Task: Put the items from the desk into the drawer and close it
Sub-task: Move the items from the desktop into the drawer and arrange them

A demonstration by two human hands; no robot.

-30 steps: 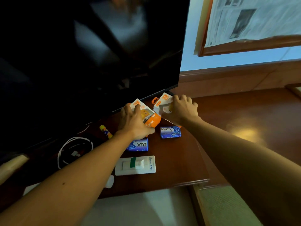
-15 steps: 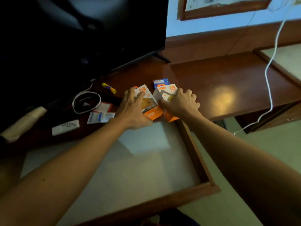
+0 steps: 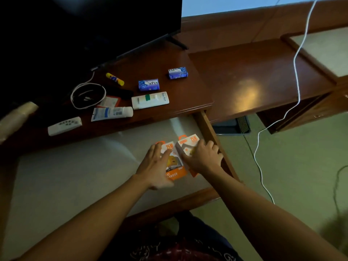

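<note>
Both hands are now lowering two orange charger boxes from the desk [image 3: 188, 102] edge into the open drawer [image 3: 84, 176]: left hand [image 3: 157, 166] gripping one [image 3: 174, 162], right hand [image 3: 204, 157] the other [image 3: 188, 146]. Two blue soap boxes [image 3: 149, 84] are staying behind.

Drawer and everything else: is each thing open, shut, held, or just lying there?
Drawer: open.
Left charger box: in drawer, under left hand.
Right charger box: in drawer, under right hand.
Two soap bars: on desk.
Tube: capped, lying flat.
White cable: coiled.
TV: off.
</note>
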